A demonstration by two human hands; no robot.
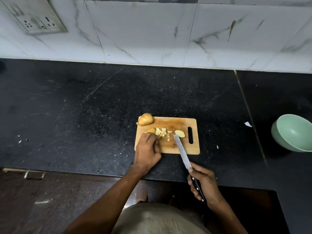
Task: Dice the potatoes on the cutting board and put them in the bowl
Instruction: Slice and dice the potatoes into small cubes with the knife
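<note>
A wooden cutting board [179,146] lies on the black counter. A whole potato [145,119] sits on its far left corner. My left hand [147,151] rests on the board's left side, fingers on a partly cut potato [150,130]. Just right of it lies a small heap of diced pieces [161,132], and a potato slice [180,133] sits near the board's handle slot. My right hand [203,183] grips the black handle of a long knife [182,151], whose tip hovers by the slice. A green bowl [293,132], empty as far as I can see, stands far right.
The black stone counter [84,115] stretches wide to the left and behind the board. A marble-tiled wall with a socket plate [37,21] rises at the back. Small white scraps [248,124] lie between board and bowl. The counter's front edge runs just below my left wrist.
</note>
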